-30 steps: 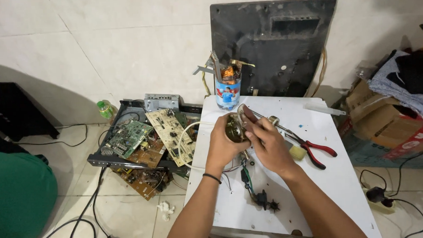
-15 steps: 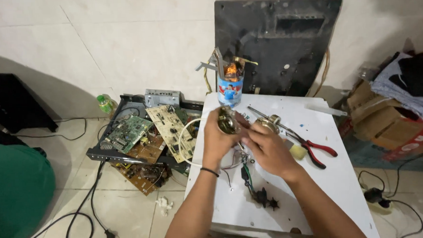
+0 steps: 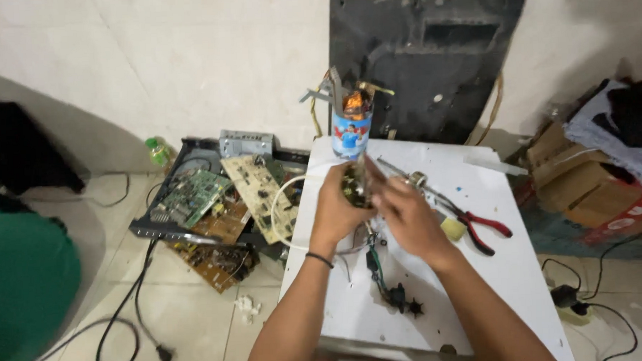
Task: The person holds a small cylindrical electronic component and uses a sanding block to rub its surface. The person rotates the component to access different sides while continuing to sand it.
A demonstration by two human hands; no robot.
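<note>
While both bare hands meet above a white table (image 3: 495, 281), the left hand (image 3: 336, 208) wraps its fingers around a small round brownish component (image 3: 355, 188), and the right hand (image 3: 402, 212) pinches its fingertips together on the same part from the other side. Thin wires hang from the component to small dark star-shaped parts (image 3: 403, 302) lying on the tabletop. Just beyond the hands stands a blue-and-white cylindrical can (image 3: 351, 135) stuffed with metal tools, and to the right lie red-handled pliers (image 3: 479, 228) beside a small yellowish lump (image 3: 451, 229). A scuffed black panel (image 3: 431, 63) leans against the pale wall behind the table. On the tiled floor to the left, green and tan circuit boards (image 3: 226, 205) sprawl over a dark chassis, with black cables (image 3: 123, 315) trailing toward the near edge. Cardboard boxes (image 3: 570, 172) and cloth crowd the right side. The table's front half and right edge lie mostly bare.
</note>
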